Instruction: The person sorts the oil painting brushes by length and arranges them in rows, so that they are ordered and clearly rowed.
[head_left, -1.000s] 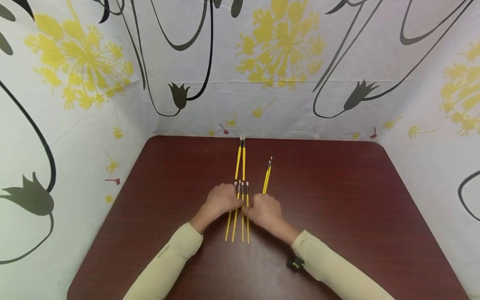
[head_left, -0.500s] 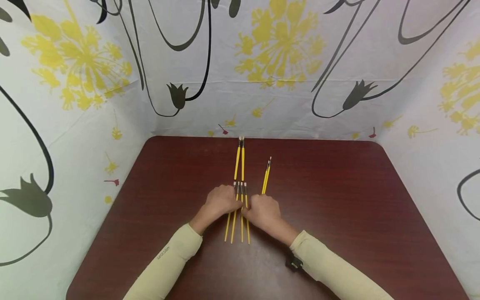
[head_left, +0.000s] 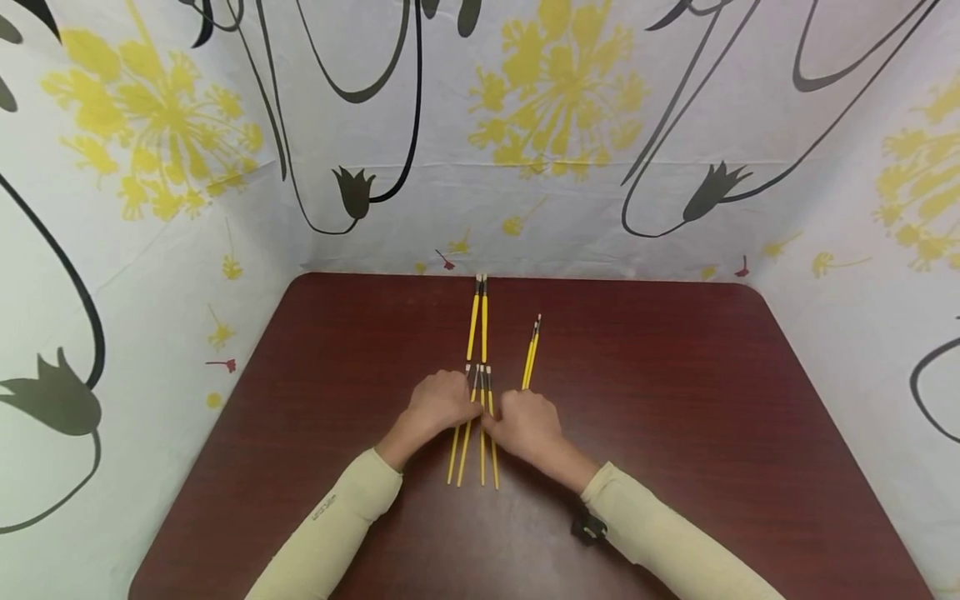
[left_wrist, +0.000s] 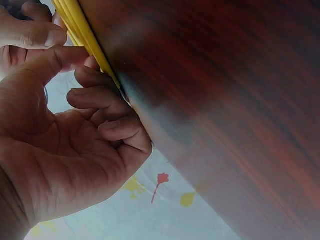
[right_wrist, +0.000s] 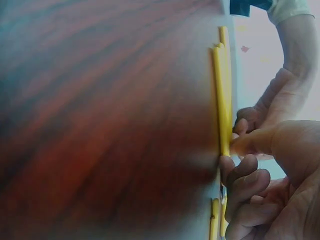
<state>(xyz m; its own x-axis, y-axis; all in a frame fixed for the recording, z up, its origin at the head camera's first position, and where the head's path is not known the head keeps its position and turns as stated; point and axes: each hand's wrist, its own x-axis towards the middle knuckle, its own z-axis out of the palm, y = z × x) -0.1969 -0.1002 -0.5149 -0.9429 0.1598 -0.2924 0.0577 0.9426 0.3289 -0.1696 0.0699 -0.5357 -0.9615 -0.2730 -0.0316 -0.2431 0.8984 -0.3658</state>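
Several thin yellow paintbrushes lie side by side on the dark red table, white bristles pointing away, tail ends slightly fanned. From the left, my left hand reaches over them, thumb and index finger pinching at the yellow handles; its other fingers are curled in the left wrist view. My right hand comes in from the right, its thumb and index finger at the handles in a pinch. The thumbs almost meet over the middle brushes. The hands partly hide the outer brushes.
Two thicker paintbrushes lie just beyond the row, reaching the far edge of the table. Another pair of brushes lies beyond my right hand, which covers their near ends. A patterned white cloth hangs around the table.
The bristle end of the rightmost brush in the row has shifted left, closer to the others. The tail of the second brush from the left has moved left. Both hands stay nearly in place.
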